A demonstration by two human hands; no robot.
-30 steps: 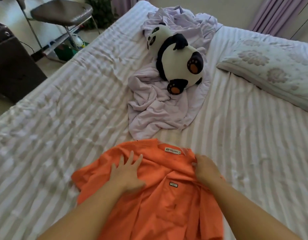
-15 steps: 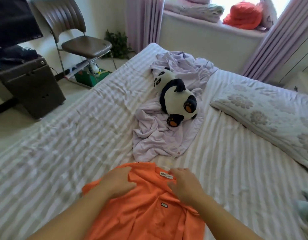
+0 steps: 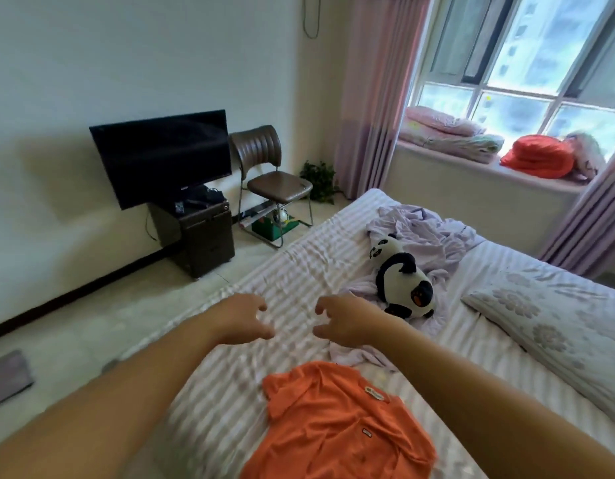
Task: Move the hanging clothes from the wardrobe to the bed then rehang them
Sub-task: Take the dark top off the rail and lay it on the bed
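An orange shirt point(image 3: 337, 426) lies flat on the striped bed point(image 3: 230, 402), nearer the viewer than both hands. The left hand point(image 3: 242, 318) and right hand point(image 3: 347, 318) hover above the sheet, fingers point(image 3: 261, 331) loosely spread and curled, holding nothing.

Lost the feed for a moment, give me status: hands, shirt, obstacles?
Left hand and right hand open, empty, raised over the striped bed. Orange short-sleeved shirt flat on it. Nothing in the way.
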